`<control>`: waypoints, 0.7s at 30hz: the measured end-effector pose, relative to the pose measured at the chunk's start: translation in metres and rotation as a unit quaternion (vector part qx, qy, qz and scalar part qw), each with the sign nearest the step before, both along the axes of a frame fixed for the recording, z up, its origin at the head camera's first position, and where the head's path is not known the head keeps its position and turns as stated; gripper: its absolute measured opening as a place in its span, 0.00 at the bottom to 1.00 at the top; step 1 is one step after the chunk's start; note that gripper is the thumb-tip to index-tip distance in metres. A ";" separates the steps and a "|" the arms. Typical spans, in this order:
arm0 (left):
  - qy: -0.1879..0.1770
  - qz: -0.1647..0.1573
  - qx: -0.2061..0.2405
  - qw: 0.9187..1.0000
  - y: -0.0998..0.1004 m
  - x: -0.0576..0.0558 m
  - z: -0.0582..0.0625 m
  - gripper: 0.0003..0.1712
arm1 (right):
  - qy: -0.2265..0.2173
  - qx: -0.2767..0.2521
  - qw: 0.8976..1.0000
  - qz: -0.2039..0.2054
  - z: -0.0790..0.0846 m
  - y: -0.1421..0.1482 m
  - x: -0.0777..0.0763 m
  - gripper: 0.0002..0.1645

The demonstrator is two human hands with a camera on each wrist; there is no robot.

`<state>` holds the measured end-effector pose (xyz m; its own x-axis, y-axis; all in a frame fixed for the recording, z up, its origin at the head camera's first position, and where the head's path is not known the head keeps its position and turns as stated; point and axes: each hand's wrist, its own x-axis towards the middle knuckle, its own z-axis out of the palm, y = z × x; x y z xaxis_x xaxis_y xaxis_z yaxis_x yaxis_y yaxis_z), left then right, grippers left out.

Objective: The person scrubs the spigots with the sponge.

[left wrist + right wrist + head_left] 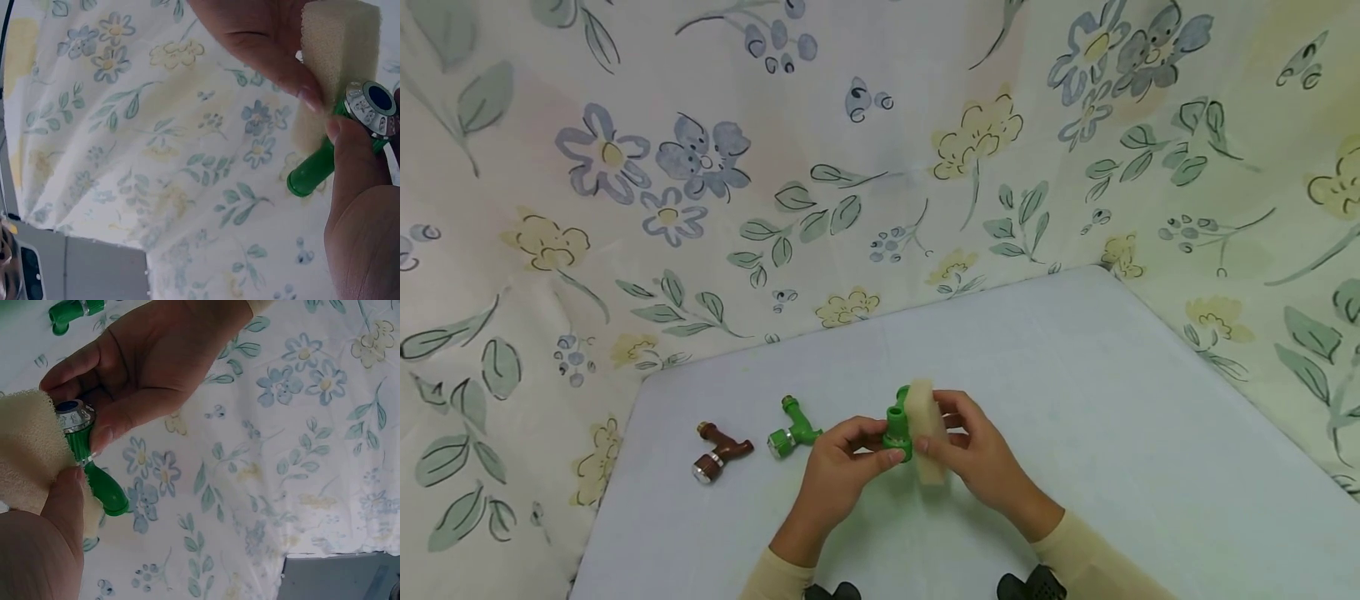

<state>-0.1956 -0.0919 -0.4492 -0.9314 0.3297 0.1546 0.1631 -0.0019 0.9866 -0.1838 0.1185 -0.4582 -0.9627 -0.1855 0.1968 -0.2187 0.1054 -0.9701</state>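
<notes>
A green tap [897,427] with a silver-banded knob is pinched between the thumb and fingers of my left hand [842,471]. My right hand [981,454] grips a pale yellow sponge [929,458], thumb on the near face and fingers behind. The sponge stands on its edge right against the tap's side. In the left wrist view the tap's spout [306,178] points down and left below the sponge. The right wrist view shows the tap's knob [75,417] by my left thumb, with the sponge beside it.
Left of my hands, a second green tap [796,429] lies on the white table [1112,400]. Farther left lies a brown tap [721,452] with a brass threaded end. A flowered cloth [850,208] rises behind the table and along its sides.
</notes>
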 end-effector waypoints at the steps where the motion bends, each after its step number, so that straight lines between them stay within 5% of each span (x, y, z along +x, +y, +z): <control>1: -0.002 0.002 -0.002 1.000 0.000 0.000 0.000 0.16 | 0.006 -0.002 1.000 0.005 -0.001 -0.001 0.000 0.31; 10: 0.014 0.031 -0.010 0.999 0.001 -0.003 -0.003 0.15 | 0.035 -0.043 0.997 0.050 -0.020 -0.004 -0.004 0.32; 21: 0.032 0.062 0.000 0.998 0.001 -0.003 -0.001 0.16 | 0.056 -0.062 0.994 0.068 0.010 -0.004 0.008 0.33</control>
